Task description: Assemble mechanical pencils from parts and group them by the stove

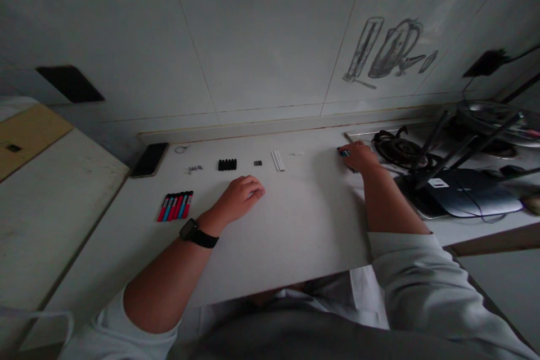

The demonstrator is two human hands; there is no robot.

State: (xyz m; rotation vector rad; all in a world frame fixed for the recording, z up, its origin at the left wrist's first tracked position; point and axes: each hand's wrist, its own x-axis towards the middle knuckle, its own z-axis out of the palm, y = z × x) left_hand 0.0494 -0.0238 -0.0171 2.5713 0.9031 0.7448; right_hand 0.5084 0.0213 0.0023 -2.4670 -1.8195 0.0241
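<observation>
My left hand (239,196) rests on the white board (295,225) with its fingers curled under, nothing visible in them; a black watch (197,233) sits on that wrist. My right hand (358,156) lies at the board's far right edge, fingers closed over a small dark and blue object (343,152). A row of red and blue pens (175,206) lies to the left of my left hand. Along the far side lie small screws (195,169), a black ridged block (227,165), a tiny black part (257,163), two white strips (277,160) and a small white piece (297,153).
A black phone (149,160) lies at the board's far left corner. A gas burner (399,146) and a dark flat router with antennas (468,194) stand at the right. The tiled wall runs behind. A wooden surface (50,191) lies at the left.
</observation>
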